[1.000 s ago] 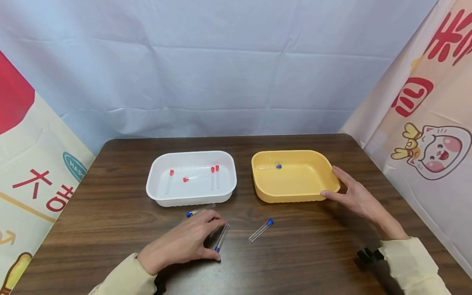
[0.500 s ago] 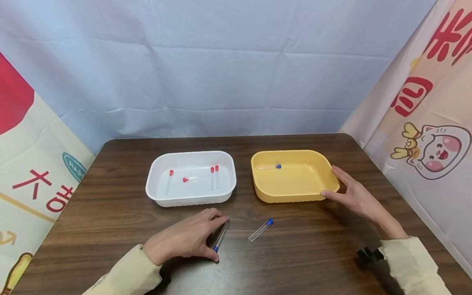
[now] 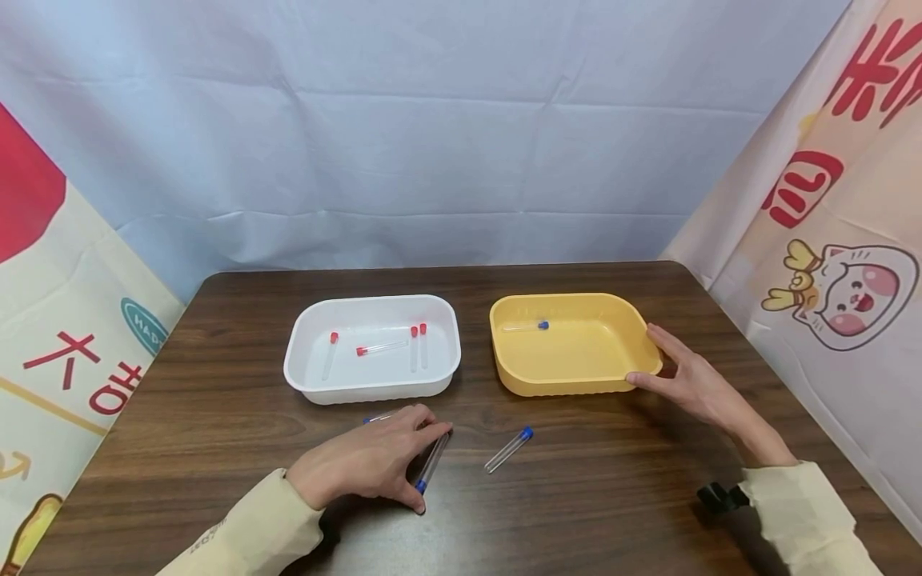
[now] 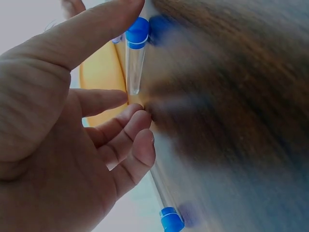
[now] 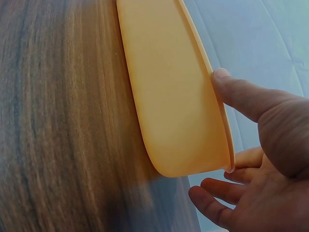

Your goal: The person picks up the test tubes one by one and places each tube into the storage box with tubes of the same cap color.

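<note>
My left hand (image 3: 370, 456) spans a clear test tube with a blue cap (image 4: 137, 31) lengthwise, thumb at the cap and index finger at the far end. That tube is low, close over the table. Behind the knuckles a second blue-capped test tube (image 4: 171, 220) is mostly hidden in the head view. To the right lies another blue-capped tube (image 3: 508, 450). My right hand (image 3: 695, 388) touches the corner of the yellow tray (image 3: 576, 386), thumb on the near rim and fingers extended along the right side.
A white tray (image 3: 374, 394) stands at the back left with several red-capped tubes (image 3: 382, 348) in it. One blue-capped tube (image 3: 526, 326) lies inside the yellow tray. The wooden table (image 3: 576, 512) ends at pale hanging cloth (image 3: 432, 160) behind.
The left hand has drawn slightly nearer and spread its thumb and index finger to the tube's two ends; the tube has shifted a little. The right hand stays at the yellow tray.
</note>
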`<state>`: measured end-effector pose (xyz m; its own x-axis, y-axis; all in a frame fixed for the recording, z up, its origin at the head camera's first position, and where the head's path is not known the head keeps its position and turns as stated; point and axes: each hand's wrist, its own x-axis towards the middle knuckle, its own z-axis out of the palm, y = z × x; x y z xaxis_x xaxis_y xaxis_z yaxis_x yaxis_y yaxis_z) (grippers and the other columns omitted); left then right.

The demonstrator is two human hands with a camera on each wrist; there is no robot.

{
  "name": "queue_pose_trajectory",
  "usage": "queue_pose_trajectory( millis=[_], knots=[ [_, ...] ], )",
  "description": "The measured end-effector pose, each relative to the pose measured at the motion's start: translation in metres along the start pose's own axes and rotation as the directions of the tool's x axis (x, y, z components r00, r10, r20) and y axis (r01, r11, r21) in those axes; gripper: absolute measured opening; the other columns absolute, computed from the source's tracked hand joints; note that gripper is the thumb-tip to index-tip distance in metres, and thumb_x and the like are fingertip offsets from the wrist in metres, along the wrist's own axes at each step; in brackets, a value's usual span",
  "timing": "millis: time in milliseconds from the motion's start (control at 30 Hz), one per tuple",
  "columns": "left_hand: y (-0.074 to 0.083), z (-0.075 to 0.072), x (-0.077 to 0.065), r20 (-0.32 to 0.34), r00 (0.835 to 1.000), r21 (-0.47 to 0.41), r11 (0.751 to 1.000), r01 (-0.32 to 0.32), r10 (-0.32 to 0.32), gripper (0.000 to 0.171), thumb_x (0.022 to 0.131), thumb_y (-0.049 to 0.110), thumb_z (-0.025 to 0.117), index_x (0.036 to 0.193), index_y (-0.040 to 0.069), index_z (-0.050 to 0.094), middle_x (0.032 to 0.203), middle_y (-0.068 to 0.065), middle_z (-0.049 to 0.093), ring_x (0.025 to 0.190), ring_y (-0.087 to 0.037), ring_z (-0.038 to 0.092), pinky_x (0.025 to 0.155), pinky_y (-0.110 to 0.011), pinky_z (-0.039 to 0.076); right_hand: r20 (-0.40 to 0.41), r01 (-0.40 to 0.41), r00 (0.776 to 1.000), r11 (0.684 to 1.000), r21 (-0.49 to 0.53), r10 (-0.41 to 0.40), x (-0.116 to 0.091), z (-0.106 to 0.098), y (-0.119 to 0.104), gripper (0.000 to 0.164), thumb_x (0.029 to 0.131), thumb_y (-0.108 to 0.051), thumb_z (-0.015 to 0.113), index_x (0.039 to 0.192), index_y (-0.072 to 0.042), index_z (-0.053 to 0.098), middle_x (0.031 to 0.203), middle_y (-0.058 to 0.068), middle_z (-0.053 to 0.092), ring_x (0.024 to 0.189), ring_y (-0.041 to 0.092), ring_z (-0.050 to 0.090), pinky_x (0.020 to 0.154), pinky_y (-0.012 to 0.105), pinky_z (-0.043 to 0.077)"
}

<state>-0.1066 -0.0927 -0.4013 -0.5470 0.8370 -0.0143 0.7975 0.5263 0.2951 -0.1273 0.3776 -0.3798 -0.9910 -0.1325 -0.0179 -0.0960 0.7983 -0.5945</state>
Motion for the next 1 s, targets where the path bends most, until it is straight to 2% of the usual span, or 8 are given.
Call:
queue_pose_trajectory(
  millis=[433,833,1000],
  knots=[
    [-0.0012,0.0003,0.002,0.016,1.0,-0.007,1.0,0.017,-0.017,0.092,0.071,0.046,0.095,0.144,0.006,0.056,0.126,-0.002,0.051,0.115,-0.016,0.052,0.098,-0.029,0.049,0.006,-0.003,1.0,1.0,-0.008,0.003,0.002,0.001,0.0006,0.101,0.094,-0.037,0.077,0.162,0.007,0.015,0.165,0.032,0.017,0.144,0.056,0.028,0.106,0.072,0.034],
    [-0.0011,0.0012,0.0039,-0.003,1.0,-0.011,1.0,0.002,-0.002,0.089,0.068,0.044,0.096,0.141,0.008,0.059,0.121,-0.001,0.049,0.106,-0.013,0.053,0.093,-0.026,0.05,0.005,0.002,1.0,1.0,0.0,-0.002,-0.0001,-0.0003,0.0016,0.101,0.095,-0.038,0.077,0.161,0.007,0.015,0.165,0.032,0.017,0.144,0.056,0.028,0.106,0.073,0.033],
    [0.0001,0.0016,0.004,0.0,1.0,-0.028,0.999,0.016,-0.016,0.088,0.068,0.046,0.096,0.139,0.01,0.059,0.12,0.001,0.049,0.104,-0.012,0.053,0.091,-0.025,0.05,0.004,0.013,1.0,1.0,0.003,-0.013,-0.0001,-0.0006,0.0026,0.101,0.095,-0.037,0.077,0.161,0.007,0.015,0.165,0.033,0.017,0.144,0.056,0.028,0.106,0.072,0.034]
  ],
)
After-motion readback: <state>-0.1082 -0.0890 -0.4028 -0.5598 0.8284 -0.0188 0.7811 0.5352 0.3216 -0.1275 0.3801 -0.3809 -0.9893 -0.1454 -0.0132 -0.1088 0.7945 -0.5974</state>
